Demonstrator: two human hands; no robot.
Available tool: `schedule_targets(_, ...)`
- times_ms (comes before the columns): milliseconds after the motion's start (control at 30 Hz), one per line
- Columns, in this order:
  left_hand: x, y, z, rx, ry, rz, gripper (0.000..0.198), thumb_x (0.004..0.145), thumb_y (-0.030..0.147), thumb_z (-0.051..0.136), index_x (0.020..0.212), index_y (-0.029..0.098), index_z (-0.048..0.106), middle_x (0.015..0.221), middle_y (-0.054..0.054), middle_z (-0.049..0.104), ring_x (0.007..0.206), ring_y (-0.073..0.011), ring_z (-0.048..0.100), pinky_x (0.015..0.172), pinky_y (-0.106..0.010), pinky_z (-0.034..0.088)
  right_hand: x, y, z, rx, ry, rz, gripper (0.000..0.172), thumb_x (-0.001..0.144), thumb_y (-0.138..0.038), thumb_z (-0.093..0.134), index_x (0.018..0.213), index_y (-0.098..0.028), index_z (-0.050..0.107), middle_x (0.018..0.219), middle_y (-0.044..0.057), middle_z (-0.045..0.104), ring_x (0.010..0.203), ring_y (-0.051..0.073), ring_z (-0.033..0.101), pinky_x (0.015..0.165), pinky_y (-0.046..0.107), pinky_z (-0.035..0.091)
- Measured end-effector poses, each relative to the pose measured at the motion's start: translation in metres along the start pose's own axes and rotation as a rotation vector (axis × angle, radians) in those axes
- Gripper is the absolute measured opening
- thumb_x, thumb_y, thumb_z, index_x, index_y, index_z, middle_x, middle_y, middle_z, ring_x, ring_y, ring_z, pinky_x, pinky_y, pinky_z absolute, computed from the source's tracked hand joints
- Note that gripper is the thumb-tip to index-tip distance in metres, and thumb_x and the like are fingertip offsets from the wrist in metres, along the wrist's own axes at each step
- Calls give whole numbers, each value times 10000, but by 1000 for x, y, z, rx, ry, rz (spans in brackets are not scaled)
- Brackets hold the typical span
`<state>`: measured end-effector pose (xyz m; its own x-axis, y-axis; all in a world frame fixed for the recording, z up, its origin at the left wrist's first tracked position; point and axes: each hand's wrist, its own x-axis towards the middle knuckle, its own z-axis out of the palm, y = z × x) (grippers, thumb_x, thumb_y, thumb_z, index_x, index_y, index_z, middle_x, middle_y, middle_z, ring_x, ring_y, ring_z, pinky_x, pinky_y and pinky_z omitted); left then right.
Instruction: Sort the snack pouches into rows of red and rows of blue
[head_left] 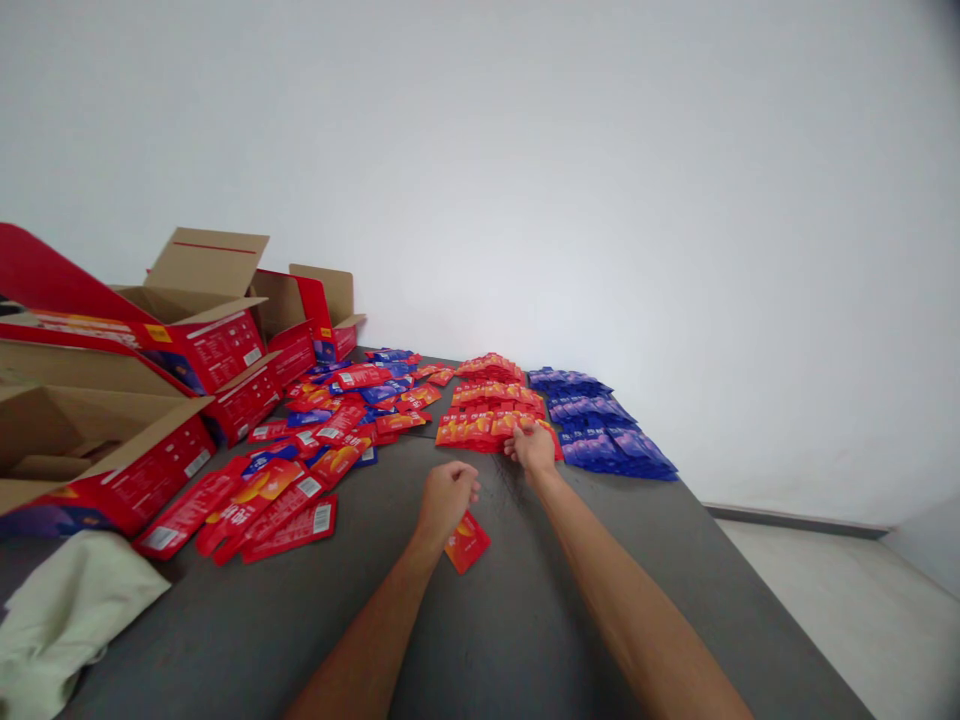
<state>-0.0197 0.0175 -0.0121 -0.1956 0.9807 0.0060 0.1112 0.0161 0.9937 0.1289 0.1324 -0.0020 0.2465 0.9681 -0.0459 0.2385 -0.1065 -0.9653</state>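
My left hand [445, 497] is curled into a loose fist over a single red packet [467, 542] that lies on the grey table [480, 620]; the packet pokes out below the hand, held at its top edge. My right hand [533, 447] reaches farther forward. Its fingers rest on the near edge of the neat rows of red packets [491, 405], pressed onto one of them. Blue packets [600, 425] lie in ordered rows just right of the red ones.
A loose heap of mixed red and blue packets [315, 450] spreads across the left of the table. Several open red cardboard boxes [150, 400] stand at the far left. A pale green cloth [67, 610] lies at the near left corner. The table's right edge drops to a light floor [847, 610].
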Motion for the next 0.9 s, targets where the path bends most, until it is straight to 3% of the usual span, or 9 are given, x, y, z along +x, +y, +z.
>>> schedule_targets(167,3,-1,-5,185,-7,49,226,817,218,471,838,154,686,732,-56,702,592,-146,638,571,-247,459,-5,7,-9,-79,-5,-22,406,899,-318,516,1239,-97,492,658,64,694,489,165,626,413,219,422)
schedule_targets(233,4,-1,-10,328,0,82,226,766,131,492,868,154,691,826,-70,721,727,-159,661,685,-259,479,-15,11,-15,-116,-15,-43,338,891,-324,526,1157,-117,550,657,59,692,493,155,622,436,213,421)
schedule_targets(333,2,0,-18,623,44,127,375,680,63,528,1003,174,684,1037,-88,709,997,-216,624,875,-322,451,-37,19,-25,-259,-87,-137,227,893,-335,506,961,-155,627,637,38,682,525,135,620,505,204,430)
schedule_targets(467,-6,-1,-22,975,95,12,419,718,180,581,1130,197,650,1186,-147,635,1154,-356,515,921,-496,408,-77,31,-33,-417,-225,-250,258,873,-393,536,812,-176,662,695,39,698,612,138,630,563,210,414)
schedule_targets(533,-8,-4,-21,1030,103,-36,392,756,214,556,1137,174,641,1195,-178,614,1159,-376,503,904,-517,413,-95,34,-34,-502,-304,-305,266,857,-418,564,791,-185,673,720,30,701,644,140,630,575,214,400)
schedule_targets(700,-5,-16,-12,885,-5,100,417,717,100,556,1128,118,628,1134,-157,646,1108,-260,566,978,-373,398,-125,38,-32,-532,-402,-421,256,828,-375,618,1000,-197,683,775,20,697,677,138,619,611,216,396)
schedule_targets(900,4,-28,1,345,-24,102,483,602,7,615,1068,130,653,1078,-111,690,958,-186,643,864,-280,477,-131,46,-30,-491,-346,-430,296,809,-271,623,1091,-189,657,817,39,688,715,156,618,657,227,424)
